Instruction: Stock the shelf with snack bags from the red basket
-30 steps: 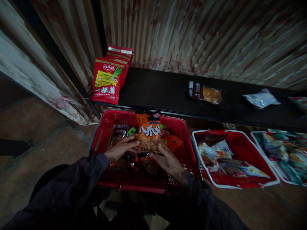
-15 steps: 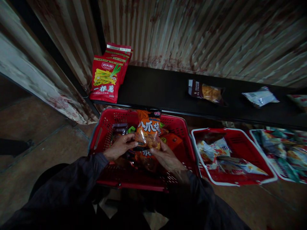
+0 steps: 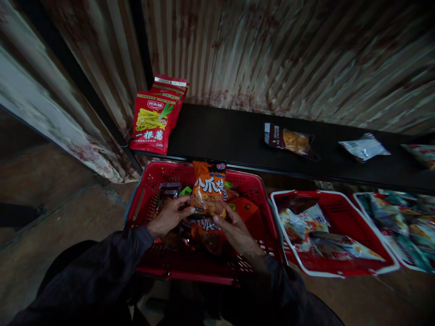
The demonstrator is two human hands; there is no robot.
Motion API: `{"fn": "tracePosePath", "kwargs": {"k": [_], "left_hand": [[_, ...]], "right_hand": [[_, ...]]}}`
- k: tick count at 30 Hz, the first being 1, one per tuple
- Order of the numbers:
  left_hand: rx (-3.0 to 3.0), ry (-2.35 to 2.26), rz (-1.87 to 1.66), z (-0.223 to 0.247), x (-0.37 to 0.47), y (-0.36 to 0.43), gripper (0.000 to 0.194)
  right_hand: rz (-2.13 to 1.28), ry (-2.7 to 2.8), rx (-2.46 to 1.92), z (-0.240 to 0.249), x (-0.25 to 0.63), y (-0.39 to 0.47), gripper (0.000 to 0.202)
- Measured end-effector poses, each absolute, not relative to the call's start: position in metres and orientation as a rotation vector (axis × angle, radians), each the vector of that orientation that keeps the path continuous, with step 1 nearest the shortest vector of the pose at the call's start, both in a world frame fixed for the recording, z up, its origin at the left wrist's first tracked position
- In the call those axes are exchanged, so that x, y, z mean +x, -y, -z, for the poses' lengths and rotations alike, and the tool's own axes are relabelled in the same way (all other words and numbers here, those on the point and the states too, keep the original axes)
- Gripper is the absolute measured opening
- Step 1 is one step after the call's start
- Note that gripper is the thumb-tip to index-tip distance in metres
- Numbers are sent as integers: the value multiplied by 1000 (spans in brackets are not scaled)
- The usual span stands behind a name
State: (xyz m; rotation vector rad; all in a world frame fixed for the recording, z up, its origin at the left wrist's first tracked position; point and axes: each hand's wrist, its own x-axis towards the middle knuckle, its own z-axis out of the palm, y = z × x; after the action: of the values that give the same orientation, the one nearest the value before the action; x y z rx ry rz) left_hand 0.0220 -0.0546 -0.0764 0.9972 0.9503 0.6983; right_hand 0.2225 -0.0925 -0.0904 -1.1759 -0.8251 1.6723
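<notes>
An orange-and-black snack bag (image 3: pixel 208 190) is held upright over the red basket (image 3: pixel 265 217) in front of me. My left hand (image 3: pixel 171 215) pinches its lower left edge, and my right hand (image 3: pixel 238 228) grips the lower right corner. Below it, inside the basket, lies a second bag of the same print (image 3: pixel 205 233), partly covered by my hands. A dark brown packet (image 3: pixel 170 190) lies at the basket's left, and an orange package (image 3: pixel 245 210) at its right. Other packets in there are mostly hidden.
On the black shelf (image 3: pixel 217 129) beyond the basket stand red snack bags (image 3: pixel 152 124) at the left. A brown-wrapped pastry (image 3: pixel 288 139) and a white packet (image 3: pixel 365 147) lie farther right. Two white-rimmed red baskets (image 3: pixel 340 203) with bagged snacks stand to the right.
The whole scene sits slightly lower in the picture, as the head view has tilted up a little. Both hands keep their hold on the orange-and-black snack bag.
</notes>
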Motion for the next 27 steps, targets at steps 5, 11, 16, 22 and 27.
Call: {"fn": "tracePosePath", "kwargs": {"k": [5,11,16,22,27], "left_hand": [[1032,-918,-735,78,23,53,42],[967,-858,-753,82,26,57,49],[889,-778,-773,86,33,62,60],[826,-798,-799,95,37,63,58],[872,-817,-784,103,37,62,54]], "right_hand": [[-1529,943,-1264,95,225,90,51],[-1385,990,-1377,99,224,87,52],[-1387,952,-1361,101,220,88,51],[-1362,1002,-1338,105,218,90,52],[-1356,1078,-1324,103,219,94,51]]}}
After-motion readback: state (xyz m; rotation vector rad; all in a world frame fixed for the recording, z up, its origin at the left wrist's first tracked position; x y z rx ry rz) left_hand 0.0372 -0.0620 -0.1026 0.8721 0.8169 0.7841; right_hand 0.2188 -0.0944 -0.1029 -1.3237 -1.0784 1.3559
